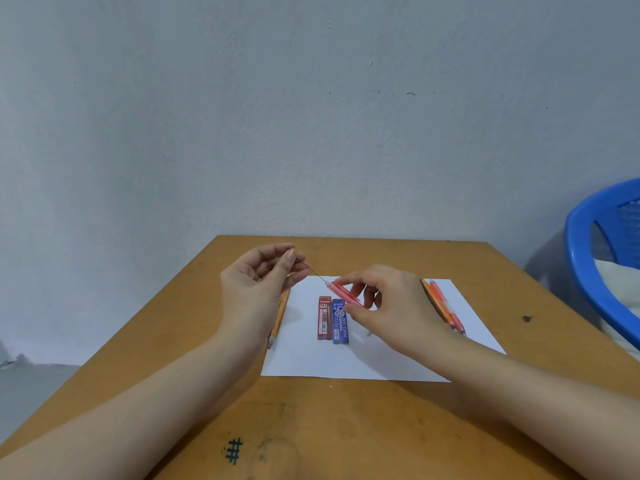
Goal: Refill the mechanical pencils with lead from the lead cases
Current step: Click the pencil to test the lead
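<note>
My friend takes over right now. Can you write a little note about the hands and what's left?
Left hand pinches a thin lead; its far end meets the pink tube held by the right hand (pencil or case, cannot tell).
Red lead case and blue lead case lie side by side on the paper.
One yellow pencil lies at its left edge, two orange pencils at its right.
Done: cannot tell. Left: likely the lying pencils.

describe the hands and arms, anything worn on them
Nothing worn shows. The left hand and right hand are bare, with no glove, ring or watch in sight. The left arm and right arm are bare to the frame edge, with no sleeves in view.
</note>
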`<state>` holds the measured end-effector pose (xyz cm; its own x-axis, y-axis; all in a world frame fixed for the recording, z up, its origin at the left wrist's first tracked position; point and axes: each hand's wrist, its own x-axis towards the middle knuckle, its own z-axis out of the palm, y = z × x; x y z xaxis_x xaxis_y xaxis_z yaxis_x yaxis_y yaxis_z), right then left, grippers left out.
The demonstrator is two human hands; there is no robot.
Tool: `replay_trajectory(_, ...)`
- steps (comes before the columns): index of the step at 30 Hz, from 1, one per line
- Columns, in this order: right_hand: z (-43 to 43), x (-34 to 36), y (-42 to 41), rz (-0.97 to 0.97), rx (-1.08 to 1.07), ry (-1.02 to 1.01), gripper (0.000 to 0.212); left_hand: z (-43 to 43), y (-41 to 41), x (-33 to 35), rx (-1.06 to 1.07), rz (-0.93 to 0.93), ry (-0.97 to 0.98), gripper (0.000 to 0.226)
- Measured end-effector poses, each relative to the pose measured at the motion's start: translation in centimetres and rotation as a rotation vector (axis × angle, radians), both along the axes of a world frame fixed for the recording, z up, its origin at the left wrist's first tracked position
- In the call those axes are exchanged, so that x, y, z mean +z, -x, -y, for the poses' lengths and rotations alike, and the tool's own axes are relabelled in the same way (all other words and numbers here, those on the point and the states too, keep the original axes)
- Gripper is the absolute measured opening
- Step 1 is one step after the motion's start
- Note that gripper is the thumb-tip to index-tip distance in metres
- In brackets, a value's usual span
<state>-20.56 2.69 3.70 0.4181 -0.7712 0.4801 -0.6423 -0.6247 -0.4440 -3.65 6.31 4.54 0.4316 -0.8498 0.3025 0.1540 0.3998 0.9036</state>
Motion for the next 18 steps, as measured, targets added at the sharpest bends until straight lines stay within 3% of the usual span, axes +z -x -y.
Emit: replay_trajectory(18,0.19,-0.15,0.05,0.006,-0.001,-0.009,0.032,0.36,-0.29,-0.45,0.007,0.123,0.046,0.009)
